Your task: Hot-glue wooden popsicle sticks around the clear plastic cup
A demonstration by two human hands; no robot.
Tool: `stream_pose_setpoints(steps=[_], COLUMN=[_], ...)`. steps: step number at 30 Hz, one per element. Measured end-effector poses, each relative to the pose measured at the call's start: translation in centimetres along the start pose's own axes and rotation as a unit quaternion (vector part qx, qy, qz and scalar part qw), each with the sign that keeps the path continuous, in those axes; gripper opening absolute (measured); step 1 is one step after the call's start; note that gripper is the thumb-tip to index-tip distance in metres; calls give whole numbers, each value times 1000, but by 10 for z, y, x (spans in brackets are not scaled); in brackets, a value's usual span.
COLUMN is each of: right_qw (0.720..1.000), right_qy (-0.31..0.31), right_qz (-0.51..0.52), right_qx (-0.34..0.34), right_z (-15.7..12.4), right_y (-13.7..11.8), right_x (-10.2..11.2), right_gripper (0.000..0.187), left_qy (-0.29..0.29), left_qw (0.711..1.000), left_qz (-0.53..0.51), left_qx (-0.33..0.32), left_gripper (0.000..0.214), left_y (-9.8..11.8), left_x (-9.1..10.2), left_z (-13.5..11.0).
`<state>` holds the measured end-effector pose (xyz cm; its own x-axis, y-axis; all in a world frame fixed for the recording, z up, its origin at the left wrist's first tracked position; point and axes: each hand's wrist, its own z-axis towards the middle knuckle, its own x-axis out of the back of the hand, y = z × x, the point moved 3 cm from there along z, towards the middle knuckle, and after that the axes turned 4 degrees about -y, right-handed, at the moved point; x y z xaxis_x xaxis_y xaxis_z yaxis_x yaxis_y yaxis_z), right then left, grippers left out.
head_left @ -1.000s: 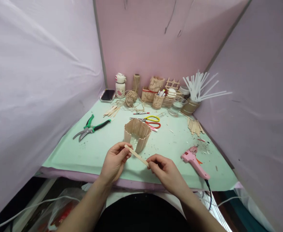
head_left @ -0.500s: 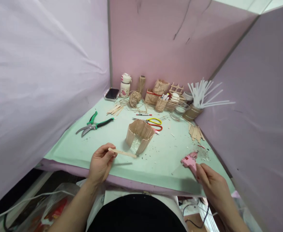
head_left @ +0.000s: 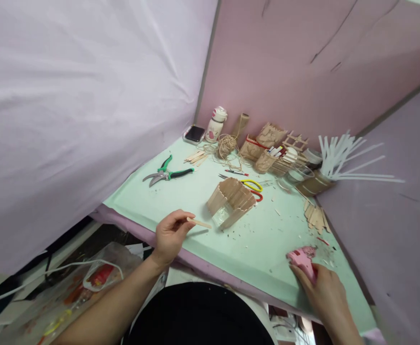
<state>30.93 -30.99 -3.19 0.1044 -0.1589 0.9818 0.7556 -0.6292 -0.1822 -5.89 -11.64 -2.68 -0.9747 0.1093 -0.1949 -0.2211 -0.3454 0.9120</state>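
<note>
Between the thumb and fingers of my left hand (head_left: 170, 235) is a wooden craft stick (head_left: 199, 223), its free end pointing toward the stick-walled container (head_left: 232, 201). That container stands upright on the table, with a gap in its near wall and a clear, shiny bottom. My right hand (head_left: 324, 287) is closed round the handle of a pink hot glue gun (head_left: 302, 261) at the near right; whether the gun touches the tabletop I cannot tell. Scissors (head_left: 252, 185) with yellow and red handles lie behind the container, partly hidden by it.
Green-handled pruning shears (head_left: 168, 174) lie left. Twine (head_left: 226, 146), a bottle (head_left: 216, 124), a phone (head_left: 195, 134) and a pen cup (head_left: 265, 162) line the back. White glue sticks (head_left: 342, 160) fan out of a pot at right, near loose craft sticks (head_left: 315, 216). Scraps dot the green tabletop (head_left: 253, 254).
The camera view has turned left and tilted, so the table appears shifted right. The craft stick looks shorter and angled more away from me. Both hands keep hold of their things.
</note>
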Motion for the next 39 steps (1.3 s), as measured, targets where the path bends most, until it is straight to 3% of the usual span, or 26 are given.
stream_pose_setpoints(steps=[8,11,14,17,20,24,31,39], right_qw=[985,950,896,864,861,866,884,880], right_qy=[-36,-79,-113,-157,-190,-186,-129,-103], right_qz=[159,301,430,477,458,430,386,399], right_qx=[-56,-42,-9,45,111,173,228,237], right_z=[-11,-28,-47,-61,-69,-74,-80,-84], right_y=[-22,-38,-61,-92,-122,-145,-152,-155], right_x=[32,39,34,25,19,17,11,5], right_gripper=[57,57,56,54,54,56,52,48], left_qy=[-28,-49,-72,-106,-139,-175,-193,-177], left_qw=[999,998,997,992,987,977,955,949], left_qz=[10,19,32,59,82,109,157,167], left_qx=[-17,-19,-27,-19,-12,-46,-160,-200], left_gripper=[10,9,8,7,7,8,8,7], left_y=[5,6,8,8,8,8,12,11], left_x=[-3,-3,-1,3,4,1,-4,-3], left_z=[2,2,-1,-4,-6,-7,-7,-9])
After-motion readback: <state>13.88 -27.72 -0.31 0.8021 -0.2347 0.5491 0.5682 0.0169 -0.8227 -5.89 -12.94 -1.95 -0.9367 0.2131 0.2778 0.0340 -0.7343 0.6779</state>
